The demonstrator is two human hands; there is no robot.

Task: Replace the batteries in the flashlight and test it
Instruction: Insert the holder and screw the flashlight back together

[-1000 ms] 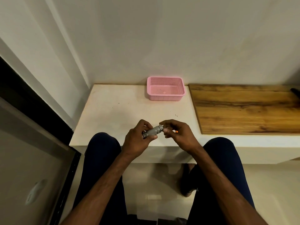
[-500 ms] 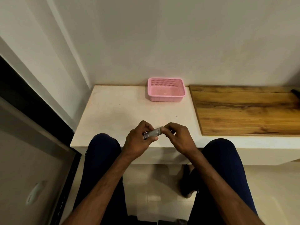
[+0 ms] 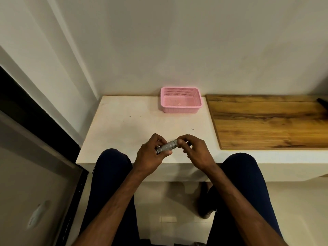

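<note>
We are seeing one container, a pink perforated basket (image 3: 180,110), sitting at the back of the white tabletop (image 3: 131,125) against the wall, just beside the left edge of a wooden board (image 3: 266,125). Inside it, one small pale scrap is lying on the basket floor; we cannot tell what it is.

The flashlight (image 3: 167,146) is showing as a short grey metal cylinder with a knurled, textured barrel and a darker ring at its left end. It is being held in the air over the near part of the tabletop, well apart from the basket and above the gap between the person's knees.

The left hand (image 3: 150,157) is gripping the barrel, its fingers (image 3: 160,139) curling over the top and the thumb pressing from below. The right hand (image 3: 195,151) is pinching the flashlight's right end, its fingertips (image 3: 180,142) closing round it and hiding that end from us.

The long axis is lying nearly level, running from the person's left and slightly nearer side up toward their right and slightly farther side. We cannot tell which end is the lamp.
</note>
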